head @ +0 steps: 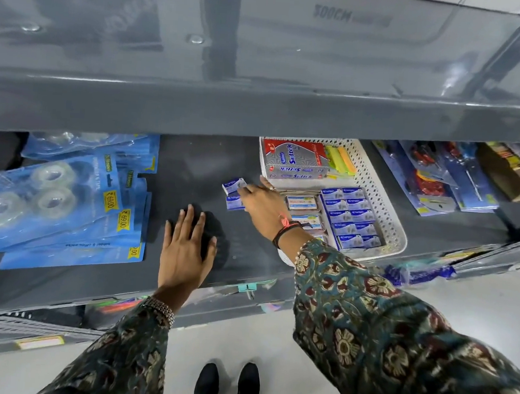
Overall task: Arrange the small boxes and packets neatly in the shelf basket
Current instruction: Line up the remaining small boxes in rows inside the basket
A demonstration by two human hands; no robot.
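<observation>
Beside basket (pixel 385 206), loose boxes (pixel 234 186).

Stock count on the grey shelf

Ten small blue boxes (pixel 352 215) fill the one white basket (pixel 385 206); two loose blue boxes (pixel 234 185) lie outside it; two hands.

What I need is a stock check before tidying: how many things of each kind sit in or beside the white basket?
Small blue boxes in the white basket: 10
Small blue boxes loose on the shelf beside it: 2
Pink-labelled clear packets: 2 in plain view
Red and silver carton: 1
Neon-coloured bundle: 1
Total: 16
</observation>
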